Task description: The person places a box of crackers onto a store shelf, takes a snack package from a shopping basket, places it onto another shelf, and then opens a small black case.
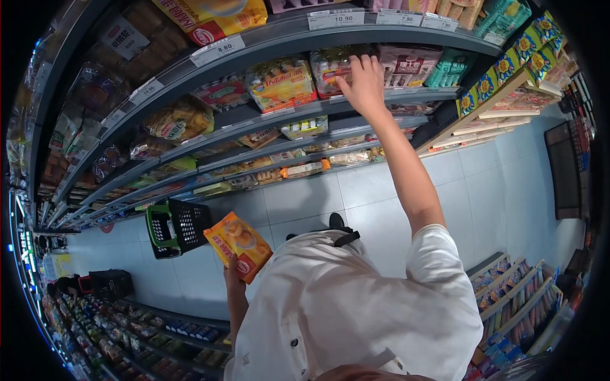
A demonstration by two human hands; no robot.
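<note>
My left hand (pixel 232 268) grips the lower edge of a yellow-orange snack bag (pixel 238 246) with round pastries printed on it, held low in front of my body. My right arm reaches out to the shelf. There my right hand (pixel 366 86) lies over the front of a clear, red-marked snack package (pixel 327 73), its fingers stretched out and the thumb apart. Part of that package is hidden behind the hand. To its left stands a yellow and red bag (pixel 281 86); a pinkish packet (pixel 410 65) and a teal packet (pixel 448 68) stand to its right.
A black shopping basket (pixel 198 225) with green handles stands on the tiled floor (pixel 375 187) to the left. Several shelf tiers with price tags (pixel 218 51) run along the front. Small display racks (pixel 518 292) stand at lower right. Another person (pixel 63 287) is far left.
</note>
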